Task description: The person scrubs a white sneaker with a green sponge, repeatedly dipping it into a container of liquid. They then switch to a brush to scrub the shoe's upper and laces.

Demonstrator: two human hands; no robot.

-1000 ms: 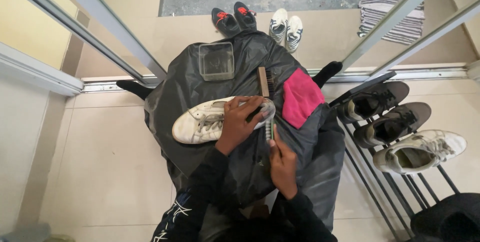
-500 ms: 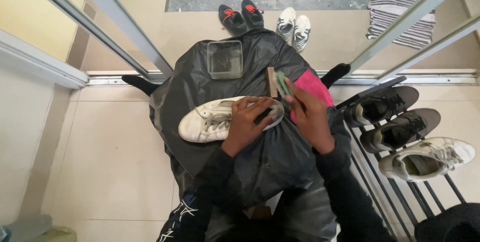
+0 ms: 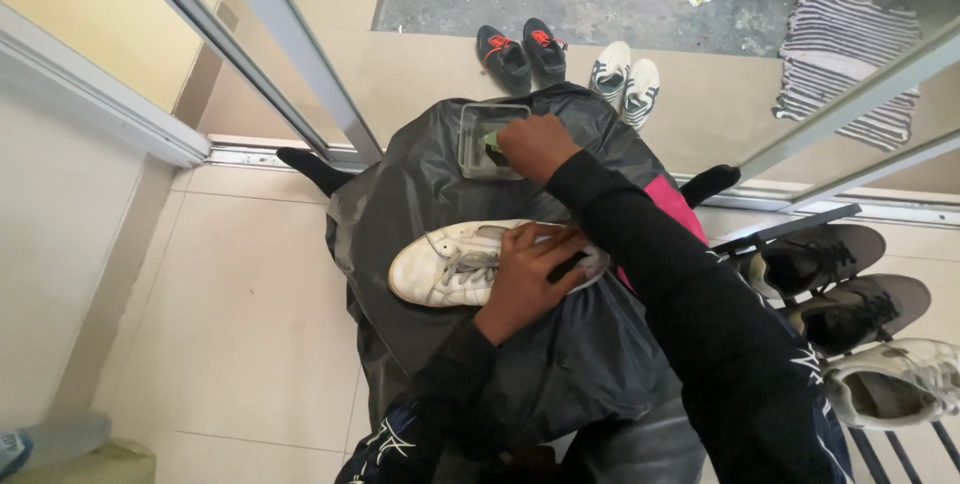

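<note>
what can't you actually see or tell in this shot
Head view only:
- Contents of the clear square plastic container: right hand covers it; only a green bit shows.
- Heel opening of the white lace-up sneaker: under the left hand.
- Pink cloth: mostly behind the right sleeve.
- Off-white sneaker on the rack: cut by the right edge.

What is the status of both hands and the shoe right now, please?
Left hand gripping white shoe on black sheet. Right hand dipping green brush into clear tub. Nothing in the way.

Black sleeves, white-printed black trousers
</note>
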